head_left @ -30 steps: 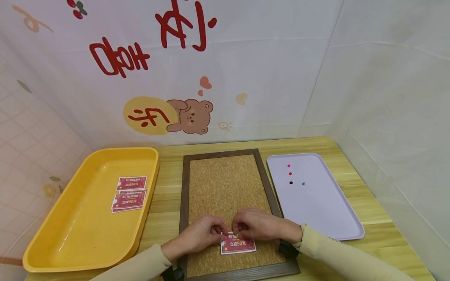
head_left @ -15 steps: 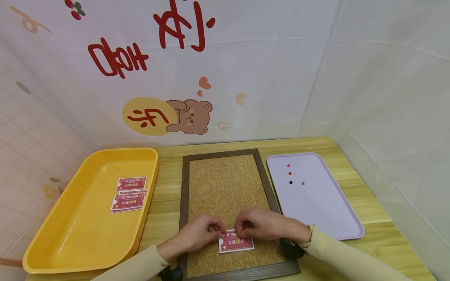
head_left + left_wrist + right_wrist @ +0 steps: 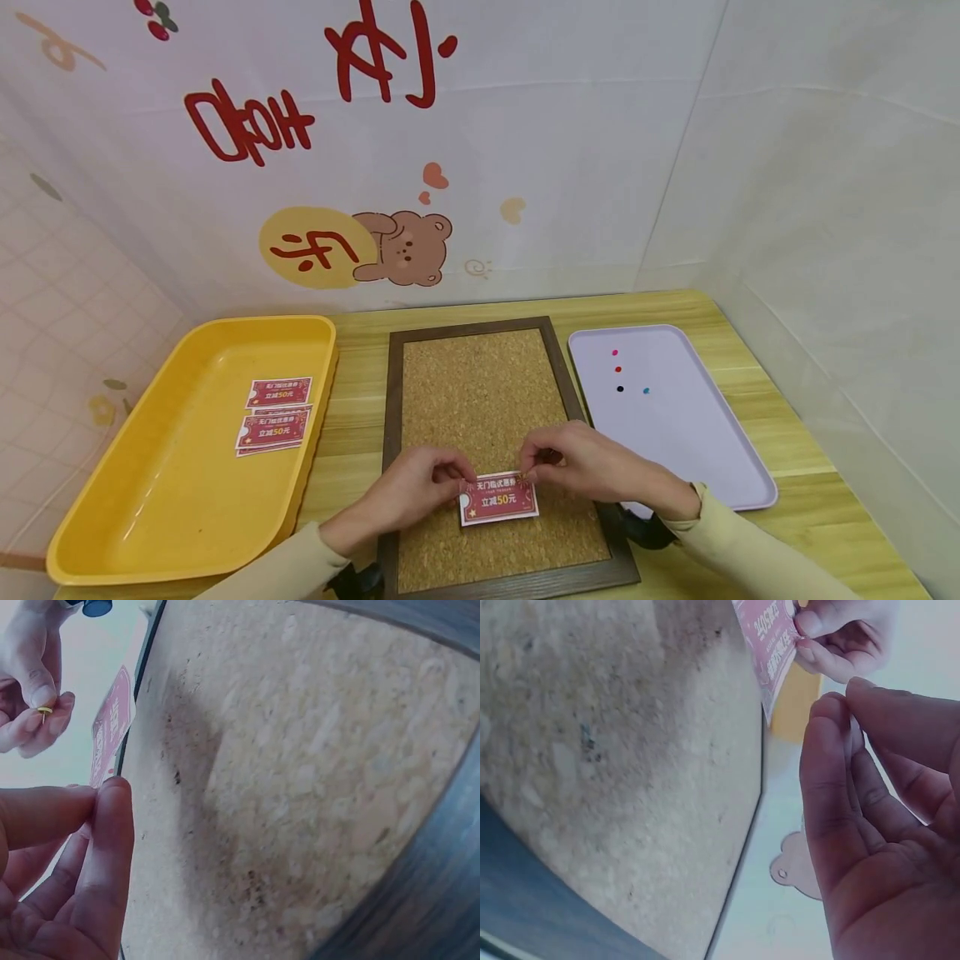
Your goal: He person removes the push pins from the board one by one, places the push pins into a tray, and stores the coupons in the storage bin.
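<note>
My left hand (image 3: 416, 492) pinches the upper left corner of a red-and-white paper coupon (image 3: 498, 500) over the lower part of a framed cork board (image 3: 480, 392). In the left wrist view the coupon (image 3: 112, 724) stands tilted off the cork. Between thumb and fingers my right hand (image 3: 585, 462) holds a yellow thumbtack (image 3: 45, 711), its point showing in the left wrist view. That hand is close to the coupon's upper right corner but apart from it. In the right wrist view the fingers hide the tack.
A yellow tray (image 3: 187, 467) on the left holds several more coupons (image 3: 276, 427). On the right lies a lilac tray (image 3: 675, 442) with several coloured tacks, among them a black tack (image 3: 620, 388) and a blue tack (image 3: 647, 391). A white printed backdrop (image 3: 562, 167) rises behind the table.
The coupon has risen from the cork and shifted slightly left and away from me in the left hand. My right hand has drawn back to the right, with the tack.
</note>
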The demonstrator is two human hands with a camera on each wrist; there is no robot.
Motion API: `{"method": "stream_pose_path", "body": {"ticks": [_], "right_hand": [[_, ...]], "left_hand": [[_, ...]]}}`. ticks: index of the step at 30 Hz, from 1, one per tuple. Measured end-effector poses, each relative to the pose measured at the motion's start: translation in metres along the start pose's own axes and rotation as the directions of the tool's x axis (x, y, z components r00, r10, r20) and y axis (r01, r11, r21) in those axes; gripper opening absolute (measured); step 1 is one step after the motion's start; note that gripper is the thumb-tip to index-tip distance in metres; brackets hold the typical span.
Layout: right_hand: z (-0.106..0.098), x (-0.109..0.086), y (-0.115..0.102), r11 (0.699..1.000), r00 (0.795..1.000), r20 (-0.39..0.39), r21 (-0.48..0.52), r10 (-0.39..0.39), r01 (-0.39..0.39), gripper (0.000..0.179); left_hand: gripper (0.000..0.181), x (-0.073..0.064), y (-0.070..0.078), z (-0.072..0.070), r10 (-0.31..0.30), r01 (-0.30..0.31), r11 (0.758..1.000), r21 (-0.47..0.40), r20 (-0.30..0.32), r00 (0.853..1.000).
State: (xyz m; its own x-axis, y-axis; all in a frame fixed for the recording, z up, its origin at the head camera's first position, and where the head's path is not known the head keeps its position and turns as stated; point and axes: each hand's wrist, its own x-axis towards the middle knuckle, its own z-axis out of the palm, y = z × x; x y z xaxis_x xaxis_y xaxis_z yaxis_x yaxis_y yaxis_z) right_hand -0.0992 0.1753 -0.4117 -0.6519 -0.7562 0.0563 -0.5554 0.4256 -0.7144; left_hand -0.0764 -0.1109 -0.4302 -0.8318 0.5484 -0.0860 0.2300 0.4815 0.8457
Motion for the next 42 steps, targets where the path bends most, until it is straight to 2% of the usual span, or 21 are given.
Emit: {"method": "stream_pose_path", "body": {"ticks": [7,16,27,34,39,42], "right_hand": [[-0.009,-0.008,-0.001,0.998,0.996,-0.076,0.046,-0.048,0.052,0.007],[-0.021,-0.017,0.000,0.995,0.981,-0.180,0.045,-0.076,0.085,0.009],[-0.036,-0.033,0.013,0.997,0.959,-0.277,0.012,-0.065,0.071,0.021],[-0.047,-0.046,0.019,0.999,0.948,-0.318,0.024,-0.014,0.023,0.019],[-0.054,-0.054,0.023,1.000,0.936,-0.352,0.021,0.012,-0.006,0.023],[-0.058,-0.058,0.025,1.000,0.931,-0.363,0.011,0.024,-0.021,0.024]], "left_hand": [[0.012,-0.002,0.004,-0.007,0.005,-0.004,1.000,0.025,-0.038,0.999],[0.011,-0.008,0.009,-0.017,-0.010,0.011,1.000,0.004,-0.078,0.997],[0.008,-0.020,0.011,-0.038,-0.023,0.018,0.999,-0.043,-0.126,0.992],[0.008,-0.029,0.015,-0.052,-0.024,0.014,0.998,-0.053,-0.194,0.981],[0.010,-0.036,0.021,-0.069,-0.105,0.095,0.994,-0.054,-0.246,0.964],[0.011,-0.042,0.022,-0.080,-0.133,0.121,0.991,-0.060,-0.283,0.950]]}}
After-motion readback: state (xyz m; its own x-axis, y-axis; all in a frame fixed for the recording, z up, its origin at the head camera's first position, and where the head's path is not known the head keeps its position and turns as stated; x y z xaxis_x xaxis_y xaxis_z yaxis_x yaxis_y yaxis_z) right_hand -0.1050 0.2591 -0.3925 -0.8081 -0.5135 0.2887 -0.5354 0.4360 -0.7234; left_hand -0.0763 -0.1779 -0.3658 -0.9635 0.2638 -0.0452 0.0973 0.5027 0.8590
